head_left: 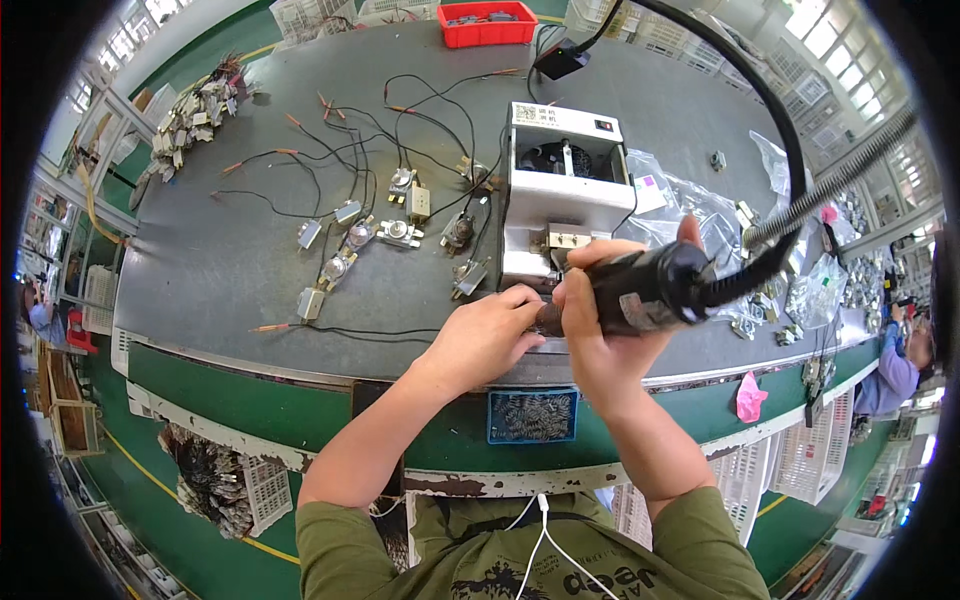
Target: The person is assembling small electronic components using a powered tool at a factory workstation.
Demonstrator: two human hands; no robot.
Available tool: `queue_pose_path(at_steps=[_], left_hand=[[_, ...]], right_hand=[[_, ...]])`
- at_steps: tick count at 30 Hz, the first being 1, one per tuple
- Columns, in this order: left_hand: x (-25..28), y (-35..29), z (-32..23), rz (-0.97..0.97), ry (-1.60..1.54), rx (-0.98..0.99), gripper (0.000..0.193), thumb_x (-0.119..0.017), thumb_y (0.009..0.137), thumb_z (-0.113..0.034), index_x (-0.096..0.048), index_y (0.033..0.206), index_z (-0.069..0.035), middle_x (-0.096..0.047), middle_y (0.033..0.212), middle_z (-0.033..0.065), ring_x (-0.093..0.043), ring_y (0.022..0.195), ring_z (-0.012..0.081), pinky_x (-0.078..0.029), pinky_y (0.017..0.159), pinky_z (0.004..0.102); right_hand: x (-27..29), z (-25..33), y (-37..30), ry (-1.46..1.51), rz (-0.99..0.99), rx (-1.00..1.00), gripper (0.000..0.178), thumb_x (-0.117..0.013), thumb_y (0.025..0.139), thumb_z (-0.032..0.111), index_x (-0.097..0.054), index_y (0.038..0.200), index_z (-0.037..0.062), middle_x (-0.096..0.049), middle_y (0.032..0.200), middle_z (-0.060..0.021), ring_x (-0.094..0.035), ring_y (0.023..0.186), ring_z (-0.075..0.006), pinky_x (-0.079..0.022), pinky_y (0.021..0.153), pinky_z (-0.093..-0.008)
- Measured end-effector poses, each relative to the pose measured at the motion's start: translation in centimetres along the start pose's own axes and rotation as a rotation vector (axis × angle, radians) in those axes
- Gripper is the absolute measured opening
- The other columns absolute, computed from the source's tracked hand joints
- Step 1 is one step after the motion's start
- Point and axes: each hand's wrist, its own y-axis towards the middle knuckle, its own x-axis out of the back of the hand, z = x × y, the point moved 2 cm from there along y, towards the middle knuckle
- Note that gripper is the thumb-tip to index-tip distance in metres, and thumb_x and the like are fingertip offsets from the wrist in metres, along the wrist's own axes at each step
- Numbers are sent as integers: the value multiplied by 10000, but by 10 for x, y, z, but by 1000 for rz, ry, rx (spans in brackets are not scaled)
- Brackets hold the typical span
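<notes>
My right hand [610,320] is wrapped round a black electric screwdriver [650,290], whose cable and spring hose rise from its back end toward the upper right. Its tip is hidden behind the hand. My left hand [490,330] is beside it with thumb and fingers closed at the front of a grey metal machine [570,205]. Whatever those fingers grip is hidden. A small metal block [567,238] sits on the machine's front, just beyond my hands. To the left lie several small metal assemblies [400,233] with black wires.
A blue tray [533,416] of small metal parts is at the bench's near edge. Plastic bags [690,215] and loose parts are spread on the right. A red bin [487,24] stands at the far edge, and a pile of wired parts [195,120] lies far left.
</notes>
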Motion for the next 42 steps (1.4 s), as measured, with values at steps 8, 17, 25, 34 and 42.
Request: queue_pose_path(at_steps=[8,17,25,34,42], left_hand=[[-2,3,-1,74,-26,64,305,-713,884,-247,-639,1123,-73,-597,1119,56,-652,987,302,-545,823,422],[-6,1,3,11,-51,24,304,-718,878,-244,-640,1117,-73,-601,1133,81,-651,999,312,-553,819,440],[16,-2,-16,-84,-13,7,310,-697,897,-208,-639,1185,-109,-641,1031,77,-665,923,297,-548,764,403],[33,-21,-13,-18,-60,143,345,-738,879,-195,-666,1212,-137,-687,1049,72,-679,840,260,-547,749,363],[24,-27,-8,22,-75,150,342,-738,876,-204,-674,1202,-128,-693,1059,70,-671,826,253,-542,741,359]], right_hand=[[3,5,14,-64,274,127,927,-674,807,-109,-74,1503,13,-661,966,-109,-643,820,-131,-507,819,-280],[3,3,17,60,351,209,999,-684,777,-127,-55,1532,49,-660,927,-125,-649,760,-167,-531,728,-282],[26,20,33,360,6,-47,985,-599,899,-97,56,1585,171,-622,1007,-158,-616,670,-160,-551,638,-312],[60,-15,-22,-469,-4,771,731,-717,860,86,-352,1491,37,-519,1335,-244,-586,1098,-336,-462,930,-451],[48,-46,-57,-752,494,141,325,-760,813,63,-675,1127,60,-678,1052,-93,-629,924,-290,-502,835,-395]])
